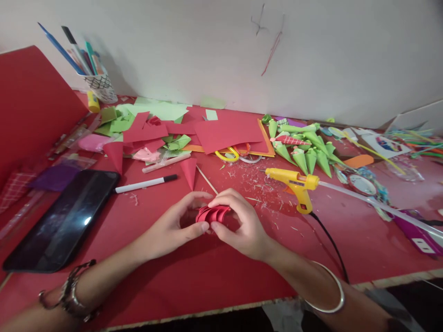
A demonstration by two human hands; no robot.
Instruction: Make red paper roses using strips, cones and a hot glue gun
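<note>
My left hand (175, 223) and my right hand (238, 223) meet at the middle of the red table, both pinched on a small red rolled paper piece (212, 214) with layered curls. Fingers of both hands curl round it from either side. A thin wooden stick (206, 180) runs up and left from just behind the hands. A red paper cone (188, 171) lies beyond them.
A yellow glue gun (294, 182) with a black cord lies to the right. A black tablet (60, 221) lies left, a white marker (145, 183) beside it. Green paper cones (304, 147), red and green paper scraps (224, 133), yellow scissors (226, 154) and a pen cup (100, 85) sit behind.
</note>
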